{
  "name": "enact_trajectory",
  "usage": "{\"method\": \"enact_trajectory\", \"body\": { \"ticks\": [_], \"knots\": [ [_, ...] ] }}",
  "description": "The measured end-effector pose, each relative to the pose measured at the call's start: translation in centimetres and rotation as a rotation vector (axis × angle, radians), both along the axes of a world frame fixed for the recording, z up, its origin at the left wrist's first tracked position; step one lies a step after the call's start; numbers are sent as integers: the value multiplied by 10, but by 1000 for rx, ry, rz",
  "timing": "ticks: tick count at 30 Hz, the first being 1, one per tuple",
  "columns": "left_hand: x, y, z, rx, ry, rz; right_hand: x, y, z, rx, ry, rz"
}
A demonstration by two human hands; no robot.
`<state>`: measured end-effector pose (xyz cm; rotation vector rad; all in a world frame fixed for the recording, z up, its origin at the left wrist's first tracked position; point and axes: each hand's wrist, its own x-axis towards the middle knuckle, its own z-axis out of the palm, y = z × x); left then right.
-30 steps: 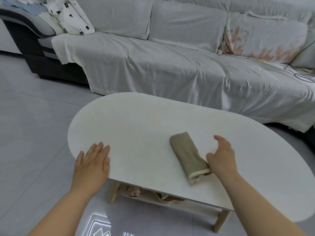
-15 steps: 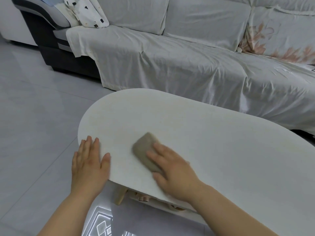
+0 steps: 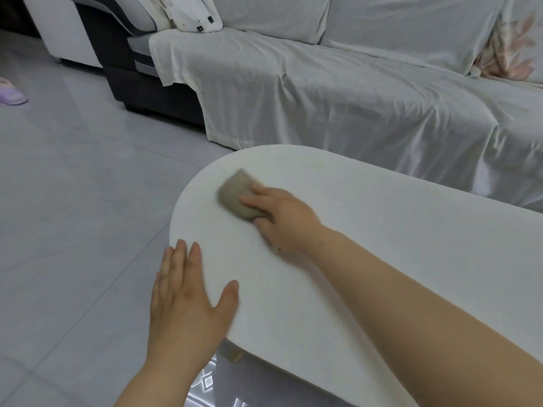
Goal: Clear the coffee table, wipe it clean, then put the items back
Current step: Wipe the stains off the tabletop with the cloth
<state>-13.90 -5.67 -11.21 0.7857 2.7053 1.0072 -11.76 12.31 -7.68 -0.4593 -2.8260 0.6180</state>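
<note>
Since half a second ago the right hand [image 3: 283, 220] and the cloth [image 3: 236, 195] have travelled away from the near edge of the coffee table [image 3: 396, 259] toward its rounded end; a second ago the cloth lay unfolded at mid-table beside that hand.

Cloth: olive-grey, folded to a small pad, flat on the table top near the rounded end, short of the rim on every side. Right hand on top of it, palm down; fingers [image 3: 255, 198] pressed together over the pad's near half, thumb against its near side. Outline blurred.

Left hand [image 3: 188, 301]: palm down over the table's near rim by the rounded end. Fingers laid close together, thumb spread apart onto the top; fingertips reach past the curve of the rim, over the floor [image 3: 73, 215].

Table top: white, bare apart from cloth and hands, with wide free surface running away from the rounded end. One pale leg [image 3: 233, 354] shows under the near edge.

Beyond the table's far edge: sofa [image 3: 323, 92] under a draped sheet, a narrow strip of floor between. A lilac slipper [image 3: 11, 95] lies well away from the table.
</note>
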Motion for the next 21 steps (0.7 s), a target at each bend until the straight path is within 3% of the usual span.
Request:
{"method": "enact_trajectory", "body": {
  "ticks": [3,7,10,13,15,17,21],
  "knots": [
    [0,0,-1,7,-9,3,-37,-18,-1,-24,-13,182],
    [-1,1,-2,-2,0,6,-67,14,3,-56,-48,99],
    [-1,0,-1,-25,-5,6,-69,61,7,-133,-63,-176],
    [0,-1,-1,-20,0,11,-51,100,10,-14,-141,-518],
    [0,-2,0,-11,3,13,-44,101,10,15,-162,-619],
    [1,-1,1,-8,9,14,-48,87,8,20,-128,-565],
    [1,0,3,-27,32,19,-61,33,-2,-7,-10,-67]
  ]
}}
